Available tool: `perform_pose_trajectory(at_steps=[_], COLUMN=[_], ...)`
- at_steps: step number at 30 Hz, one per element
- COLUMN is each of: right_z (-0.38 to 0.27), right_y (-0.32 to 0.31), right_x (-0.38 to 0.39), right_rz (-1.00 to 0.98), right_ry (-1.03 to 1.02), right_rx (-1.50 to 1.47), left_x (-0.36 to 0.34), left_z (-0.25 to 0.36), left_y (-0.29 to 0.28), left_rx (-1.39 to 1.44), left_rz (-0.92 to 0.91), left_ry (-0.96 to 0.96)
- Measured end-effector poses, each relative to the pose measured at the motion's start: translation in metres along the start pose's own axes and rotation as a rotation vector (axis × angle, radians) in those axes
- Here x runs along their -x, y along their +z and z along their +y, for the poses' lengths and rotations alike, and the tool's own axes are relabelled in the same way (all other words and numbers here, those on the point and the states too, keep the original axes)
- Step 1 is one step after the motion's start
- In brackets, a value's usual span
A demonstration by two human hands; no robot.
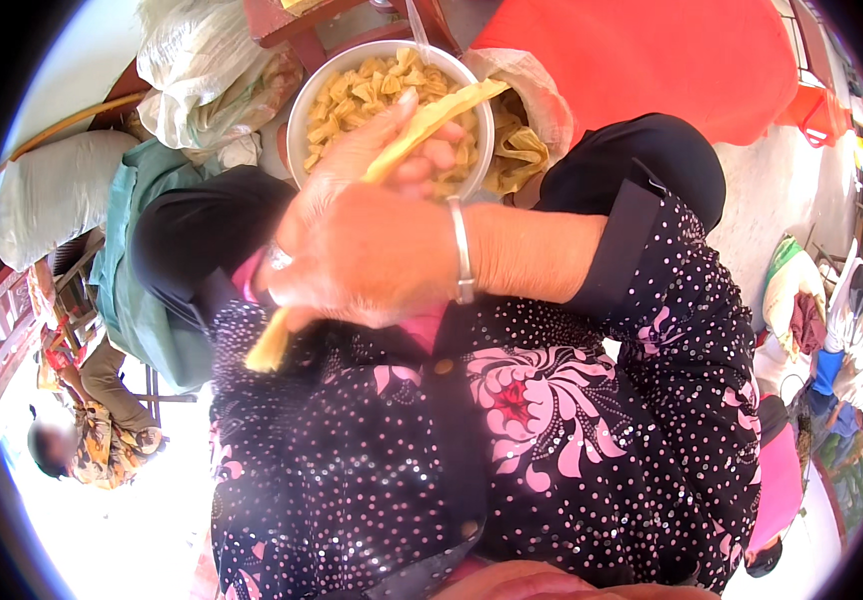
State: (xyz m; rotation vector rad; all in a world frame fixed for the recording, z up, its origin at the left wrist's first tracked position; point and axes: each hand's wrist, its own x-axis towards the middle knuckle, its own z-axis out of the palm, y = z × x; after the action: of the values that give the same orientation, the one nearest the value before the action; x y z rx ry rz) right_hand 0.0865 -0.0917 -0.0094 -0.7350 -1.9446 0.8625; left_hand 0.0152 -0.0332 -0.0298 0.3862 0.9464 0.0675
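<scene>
My right hand, with a silver bracelet, crosses in front of my left hand and is closed on a long yellow strip, whose lower end shows below its fingers. My left hand has curled fingers around the strip's upper part, over a white bowl of small folded yellow pieces; much of this hand is hidden by the right one. Just right of the bowl, an open woven sack holds more yellow material.
Red cloth lies beyond my right knee, a red wooden frame behind the bowl. White sacks and teal cloth are at my left. Another person is at far left. Piled bundles lie at far right.
</scene>
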Motion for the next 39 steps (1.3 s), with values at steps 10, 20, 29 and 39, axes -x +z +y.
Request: perform_pose_trajectory(at_steps=[10, 20, 29, 39], right_z=[0.002, 0.033, 0.071, 0.055], right_y=[0.034, 0.017, 0.012, -0.001], right_x=[0.017, 0.014, 0.024, 0.042], right_rz=[0.443, 0.828, 0.486, 0.344], right_ry=[0.069, 0.386, 0.539, 0.607], right_rx=[-0.125, -0.472, -0.251, -0.241], left_x=[-0.005, 0.040, 0.035, 0.028], left_z=[0.007, -0.004, -0.015, -0.029], left_y=[-0.050, -0.064, -0.053, -0.059], left_rx=[0.002, -0.016, -1.161, -1.096], left_rz=[-0.213, -0.186, 0.446, 0.420], left_ry=[0.153, 0.458, 1.361, 1.071])
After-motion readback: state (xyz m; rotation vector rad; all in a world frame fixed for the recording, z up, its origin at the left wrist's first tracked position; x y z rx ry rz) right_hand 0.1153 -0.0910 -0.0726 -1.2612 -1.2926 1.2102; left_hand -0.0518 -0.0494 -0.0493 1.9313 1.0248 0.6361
